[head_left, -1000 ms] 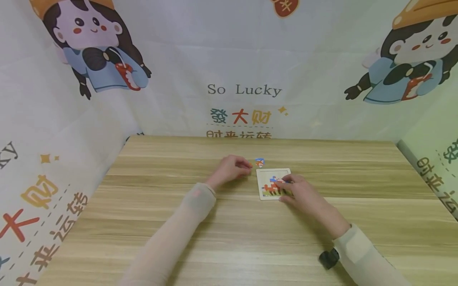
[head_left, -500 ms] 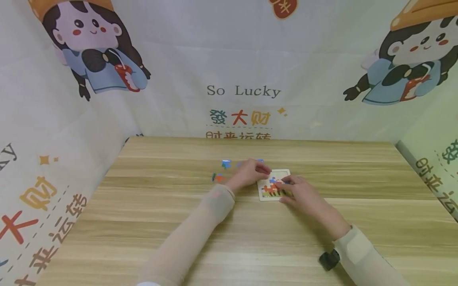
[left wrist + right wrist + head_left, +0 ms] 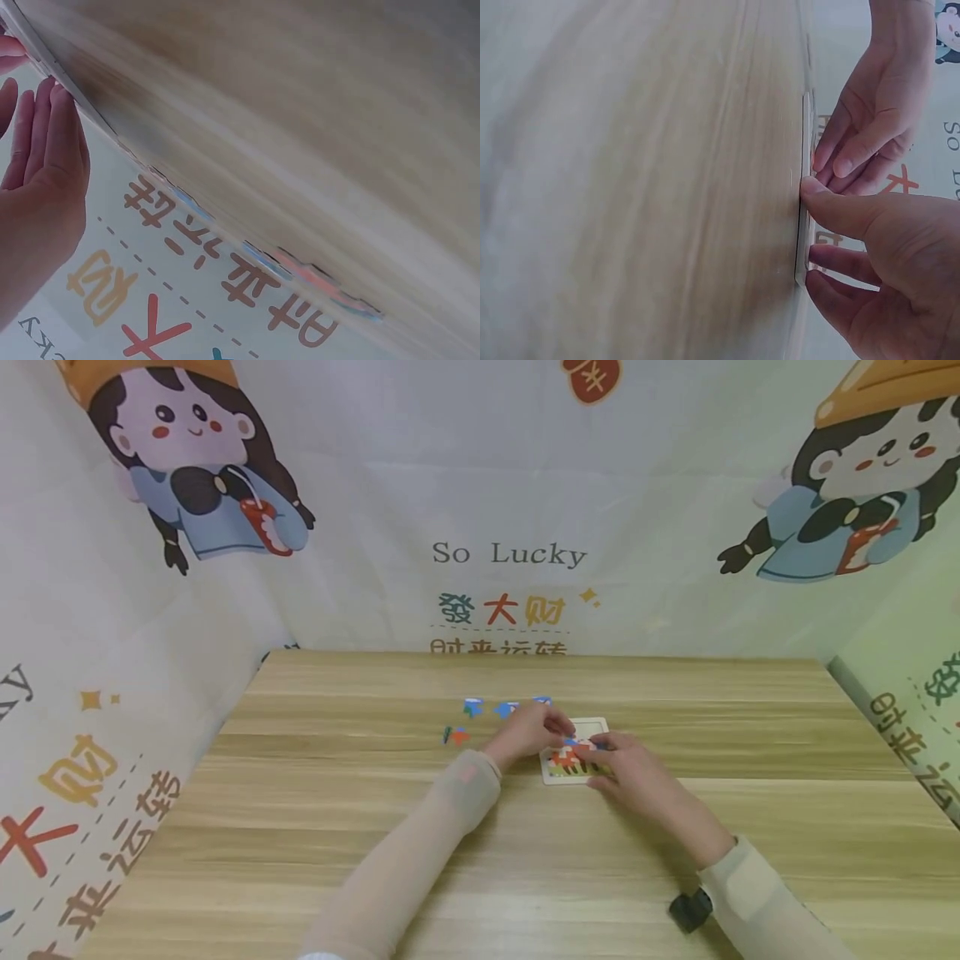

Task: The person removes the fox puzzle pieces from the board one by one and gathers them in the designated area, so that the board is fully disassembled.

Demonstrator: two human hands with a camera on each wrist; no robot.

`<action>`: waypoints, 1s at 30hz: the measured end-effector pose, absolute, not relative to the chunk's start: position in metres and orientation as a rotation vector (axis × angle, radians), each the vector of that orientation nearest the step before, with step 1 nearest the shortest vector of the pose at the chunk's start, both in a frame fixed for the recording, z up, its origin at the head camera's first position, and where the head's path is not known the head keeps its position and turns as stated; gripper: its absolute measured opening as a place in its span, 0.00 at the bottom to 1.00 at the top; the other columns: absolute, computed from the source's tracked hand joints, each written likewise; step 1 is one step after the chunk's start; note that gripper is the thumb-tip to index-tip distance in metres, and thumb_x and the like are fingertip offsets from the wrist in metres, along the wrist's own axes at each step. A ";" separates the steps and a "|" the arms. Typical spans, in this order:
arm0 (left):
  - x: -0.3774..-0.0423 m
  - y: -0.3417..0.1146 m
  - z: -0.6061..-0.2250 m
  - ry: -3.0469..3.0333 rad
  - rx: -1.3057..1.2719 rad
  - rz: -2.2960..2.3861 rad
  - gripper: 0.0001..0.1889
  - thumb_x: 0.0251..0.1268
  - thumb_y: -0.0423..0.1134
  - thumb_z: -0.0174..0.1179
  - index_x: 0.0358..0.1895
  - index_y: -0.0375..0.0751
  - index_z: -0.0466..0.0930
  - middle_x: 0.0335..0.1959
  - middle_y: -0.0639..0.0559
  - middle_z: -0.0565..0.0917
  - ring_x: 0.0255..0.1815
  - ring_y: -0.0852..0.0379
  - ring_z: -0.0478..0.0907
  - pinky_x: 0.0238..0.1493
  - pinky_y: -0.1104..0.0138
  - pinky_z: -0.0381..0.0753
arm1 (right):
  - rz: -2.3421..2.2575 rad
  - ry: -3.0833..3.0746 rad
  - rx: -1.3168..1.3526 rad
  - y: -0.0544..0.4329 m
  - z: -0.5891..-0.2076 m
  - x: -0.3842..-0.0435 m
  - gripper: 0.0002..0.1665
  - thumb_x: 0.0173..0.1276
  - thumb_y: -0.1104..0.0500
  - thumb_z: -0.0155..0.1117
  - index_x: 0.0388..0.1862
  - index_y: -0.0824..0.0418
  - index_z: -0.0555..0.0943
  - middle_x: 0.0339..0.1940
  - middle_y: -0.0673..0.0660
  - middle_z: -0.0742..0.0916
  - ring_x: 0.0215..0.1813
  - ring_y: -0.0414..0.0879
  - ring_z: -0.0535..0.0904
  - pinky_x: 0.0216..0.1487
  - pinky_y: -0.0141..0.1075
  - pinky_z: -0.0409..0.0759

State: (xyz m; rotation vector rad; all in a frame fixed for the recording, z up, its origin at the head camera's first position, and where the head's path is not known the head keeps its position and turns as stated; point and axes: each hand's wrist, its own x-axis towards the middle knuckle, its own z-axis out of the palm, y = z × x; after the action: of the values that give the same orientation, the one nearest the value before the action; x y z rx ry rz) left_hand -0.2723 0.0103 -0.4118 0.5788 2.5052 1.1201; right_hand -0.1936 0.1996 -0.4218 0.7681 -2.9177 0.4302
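A small square jigsaw puzzle board point(image 3: 555, 778) with a pale rim lies on the table, its lower part filled with red, blue and green picture pieces. My left hand point(image 3: 534, 727) reaches over its left side, thumb and fingertips together at the picture. In the right wrist view, a sliver of orange shows at this left hand point(image 3: 877, 127); the puzzle piece it pinches is mostly hidden. My right hand point(image 3: 637, 768) holds the board's right side, thumb at the near edge and other fingers on the pieces and right edge.
Loose puzzle pieces lie left of and behind the board: a blue-green one point(image 3: 472, 706), a blue one point(image 3: 506, 710), another blue one point(image 3: 542, 700) and a red-green one point(image 3: 457, 736). A printed cloth point(image 3: 510, 485) hangs behind the wooden table point(image 3: 337, 777).
My left hand has moved right, from beside the loose pieces to over the board, uncovering several pieces behind it. My right hand has stayed on the board.
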 end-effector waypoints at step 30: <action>-0.277 0.032 -0.409 2.588 0.308 0.971 0.12 0.57 0.31 0.71 0.44 0.41 0.83 0.43 0.52 0.86 0.40 0.59 0.80 0.43 0.72 0.79 | 0.480 -2.877 0.773 0.201 -0.425 -0.195 0.25 0.62 0.59 0.72 0.60 0.60 0.83 0.58 0.68 0.83 0.59 0.66 0.79 0.59 0.58 0.79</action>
State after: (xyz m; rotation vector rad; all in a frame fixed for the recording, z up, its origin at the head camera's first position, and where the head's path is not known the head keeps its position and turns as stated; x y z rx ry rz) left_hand -0.2771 0.0324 -0.4088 0.3081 2.5879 0.9706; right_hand -0.1947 0.2009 -0.4251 0.7733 -2.8770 0.4801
